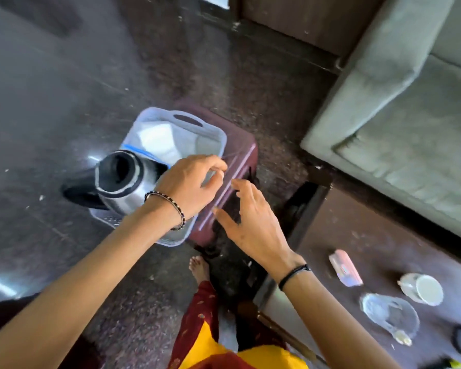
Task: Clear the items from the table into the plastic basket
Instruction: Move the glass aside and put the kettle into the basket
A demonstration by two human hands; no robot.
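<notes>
A person leans over a pale basket (213, 134) that sits on a maroon stool (237, 161) on the floor, at 12 o'clock from the bare foot (198, 267). A steel flask (123, 182) lies tilted in the basket. The left hand (189, 185) hovers above its near end, fingers curled and pinched, gripping nothing visible. The right hand (250, 222) is open, fingers spread, at 4 o'clock from the left. On the worktop (357, 235) at 4 o'clock remain a pink packet (345, 267), a white cup (423, 288) and a glass dish (389, 315).
</notes>
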